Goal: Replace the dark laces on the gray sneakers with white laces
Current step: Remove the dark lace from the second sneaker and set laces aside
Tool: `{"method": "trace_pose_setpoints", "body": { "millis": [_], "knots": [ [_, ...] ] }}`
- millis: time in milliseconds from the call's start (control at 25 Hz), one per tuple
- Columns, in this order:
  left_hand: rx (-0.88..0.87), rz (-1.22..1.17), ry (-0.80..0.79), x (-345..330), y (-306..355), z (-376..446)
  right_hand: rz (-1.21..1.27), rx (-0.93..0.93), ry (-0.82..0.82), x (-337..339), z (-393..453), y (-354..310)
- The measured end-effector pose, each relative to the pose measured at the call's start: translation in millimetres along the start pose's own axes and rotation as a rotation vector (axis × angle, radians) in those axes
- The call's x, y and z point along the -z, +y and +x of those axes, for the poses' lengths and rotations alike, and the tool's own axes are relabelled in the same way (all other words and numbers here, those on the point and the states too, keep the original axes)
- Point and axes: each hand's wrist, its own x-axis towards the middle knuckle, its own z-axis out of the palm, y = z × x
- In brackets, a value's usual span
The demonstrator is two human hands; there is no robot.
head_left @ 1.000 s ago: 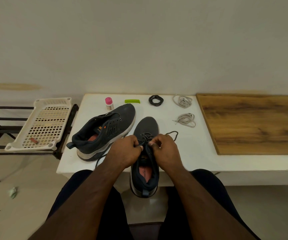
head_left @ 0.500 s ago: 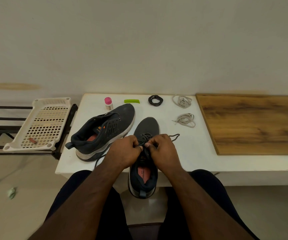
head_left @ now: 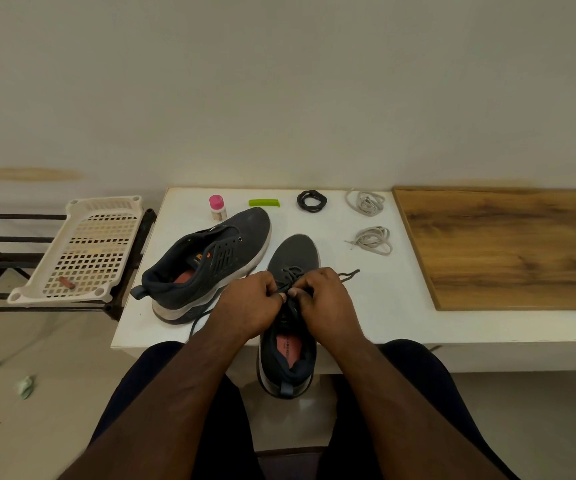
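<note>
Two dark gray sneakers lie on the white table (head_left: 397, 306). The near sneaker (head_left: 291, 258) points away from me, its heel over the table's front edge, and it carries a dark lace (head_left: 349, 274). My left hand (head_left: 248, 306) and my right hand (head_left: 324, 303) meet over its eyelets, fingers curled and pinching the lace. One lace end trails right, another trails left under my left wrist. The other sneaker (head_left: 210, 265) lies on its side to the left, with no lace in its eyelets. A coiled dark lace (head_left: 311, 201) and two bundles of white laces (head_left: 366, 201) (head_left: 373, 240) lie behind.
A small pink-capped bottle (head_left: 217, 206) and a green piece (head_left: 264, 203) sit at the table's back. A wooden board (head_left: 508, 247) covers the right side. A white perforated tray (head_left: 89, 251) rests on a black rack at the left. My knees are under the front edge.
Both hands stay on the near sneaker's lacing; the free lace end at the right has shifted a little further right and straightened.
</note>
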Motion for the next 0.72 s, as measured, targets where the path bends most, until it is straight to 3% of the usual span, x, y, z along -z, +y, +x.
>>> {"method": "trace_pose_setpoints", "body": {
  "millis": [240, 400, 720],
  "knots": [
    [0.008, -0.02, -0.003, -0.5, 0.5, 0.8, 0.163, -0.164, 0.121, 0.6, 2.4, 1.1],
    [-0.012, -0.012, -0.009, -0.1, -0.8, 0.6, 0.146, -0.04, -0.019, 5.7, -0.1, 3.2],
    [-0.028, -0.034, -0.017, 0.2, 0.4, -0.4, 0.034, -0.072, -0.041, 6.0, -0.9, -1.6]
  ]
}}
